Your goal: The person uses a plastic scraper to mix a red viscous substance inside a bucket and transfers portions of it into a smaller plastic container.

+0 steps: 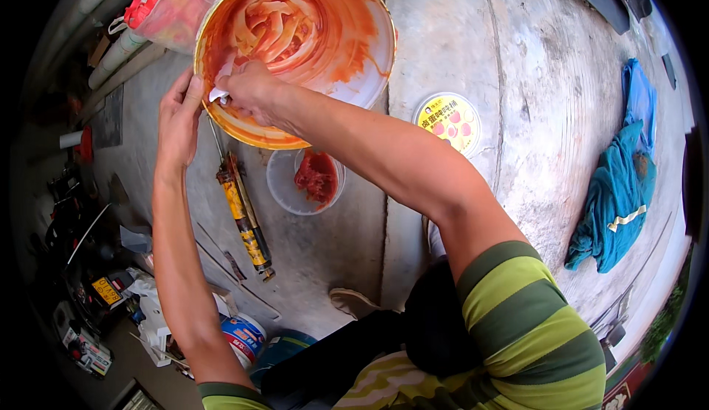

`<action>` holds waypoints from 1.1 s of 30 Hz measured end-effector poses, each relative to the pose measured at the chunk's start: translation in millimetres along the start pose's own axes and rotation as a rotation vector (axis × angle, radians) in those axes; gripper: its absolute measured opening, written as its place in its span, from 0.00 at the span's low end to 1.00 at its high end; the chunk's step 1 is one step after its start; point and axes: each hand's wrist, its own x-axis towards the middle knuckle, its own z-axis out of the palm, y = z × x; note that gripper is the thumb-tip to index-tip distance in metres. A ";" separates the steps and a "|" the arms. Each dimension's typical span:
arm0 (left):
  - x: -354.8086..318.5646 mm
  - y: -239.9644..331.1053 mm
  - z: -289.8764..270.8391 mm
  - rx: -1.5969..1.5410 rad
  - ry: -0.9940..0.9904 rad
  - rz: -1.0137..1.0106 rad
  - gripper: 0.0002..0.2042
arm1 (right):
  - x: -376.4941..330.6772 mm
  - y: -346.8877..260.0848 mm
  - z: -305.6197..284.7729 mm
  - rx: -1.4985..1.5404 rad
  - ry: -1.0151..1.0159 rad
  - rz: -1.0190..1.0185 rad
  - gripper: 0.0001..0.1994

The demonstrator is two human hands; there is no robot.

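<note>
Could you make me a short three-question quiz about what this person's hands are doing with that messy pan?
1. True or false: the left hand holds the rim of the round pan smeared with orange-red paste.
2. What does the right hand press against the inside of the pan?
A. a small white scrap
B. a metal spoon
C. a blue brush
3. Which thing lies on the concrete ground just below the pan: the caulking gun or the blue-green cloth?

Key
1. True.
2. A, the small white scrap; what it is made of cannot be told.
3. The caulking gun; the cloth lies far off to the right.
</note>
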 end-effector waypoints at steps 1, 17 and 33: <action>-0.2 -0.3 -0.7 -0.004 -0.002 0.010 0.25 | 2.6 2.3 2.3 0.052 0.020 0.003 0.08; -11.2 -13.4 3.3 -0.031 -0.002 0.062 0.26 | -4.2 -12.6 1.7 0.262 0.035 0.000 0.10; -18.5 -20.1 0.9 -0.061 0.015 0.061 0.26 | -8.2 -25.3 2.8 0.554 -0.037 -0.067 0.08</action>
